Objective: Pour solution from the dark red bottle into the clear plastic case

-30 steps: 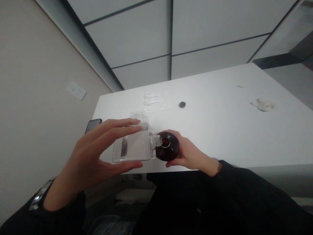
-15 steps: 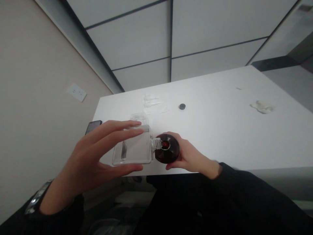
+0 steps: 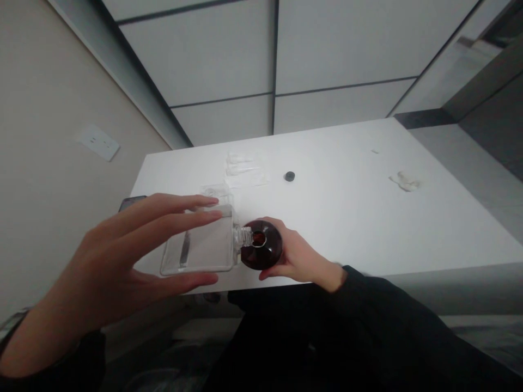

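A clear, flat-sided bottle (image 3: 204, 247) lies tipped on its side in my left hand (image 3: 131, 245), with fingers along its far side and thumb along its near side. Its threaded neck points right and meets the open mouth of a dark brown bottle (image 3: 267, 253). My right hand (image 3: 296, 253) is wrapped round the brown bottle, which stands roughly upright. Liquid in either bottle is hard to make out. Just beyond the clear bottle, partly covered by it, is another clear plastic item (image 3: 218, 190).
On the white table (image 3: 335, 212) are a small dark cap (image 3: 289, 176), a clear packet with thin pieces (image 3: 245, 170) and a crumpled whitish scrap (image 3: 404, 181). A phone (image 3: 131, 202) lies at the left edge. A wall socket (image 3: 99, 142) and white cabinet doors (image 3: 339, 43) surround the table.
My view has shifted, so everything sits farther left in the picture. Both hands keep hold of their bottles, and the clear neck stays at the brown bottle's mouth.
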The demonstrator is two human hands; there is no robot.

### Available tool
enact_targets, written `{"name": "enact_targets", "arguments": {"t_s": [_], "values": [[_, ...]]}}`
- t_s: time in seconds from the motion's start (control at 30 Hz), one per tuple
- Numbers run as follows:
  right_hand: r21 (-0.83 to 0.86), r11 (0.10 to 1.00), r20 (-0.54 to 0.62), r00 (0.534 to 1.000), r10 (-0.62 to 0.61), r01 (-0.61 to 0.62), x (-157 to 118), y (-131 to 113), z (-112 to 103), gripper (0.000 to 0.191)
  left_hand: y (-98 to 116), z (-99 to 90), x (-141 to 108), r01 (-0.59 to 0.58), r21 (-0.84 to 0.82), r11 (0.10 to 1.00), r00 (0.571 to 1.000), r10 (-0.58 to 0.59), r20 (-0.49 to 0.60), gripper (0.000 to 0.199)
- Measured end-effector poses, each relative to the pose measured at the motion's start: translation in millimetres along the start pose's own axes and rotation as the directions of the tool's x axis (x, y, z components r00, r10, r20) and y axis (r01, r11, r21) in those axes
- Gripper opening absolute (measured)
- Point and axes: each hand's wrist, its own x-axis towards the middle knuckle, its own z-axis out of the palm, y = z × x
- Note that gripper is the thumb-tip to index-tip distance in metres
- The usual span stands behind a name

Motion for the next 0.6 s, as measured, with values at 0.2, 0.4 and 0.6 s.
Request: {"name": "enact_targets", "arguments": {"t_s": [0.2,0.4,0.6], "values": [[-0.033,0.998,-0.029,0.998,-0.062,0.061,-2,2,1,0.098,10,-5.9,7,-0.016,-0.051,0.999,0.999,0.017,0.029,0.06],[-0.035,0.997,-0.032,0.997,-0.074,0.073,-3,5,3,0.099,12,-5.5,10,-0.015,-0.052,0.999,0.999,0.017,0.029,0.054],[-0.046,0.998,-0.026,0.999,-0.039,0.038,-3,5,2,0.102,13,-7.1,10,0.014,-0.062,0.998,0.999,-0.011,0.04,0.05]]}}
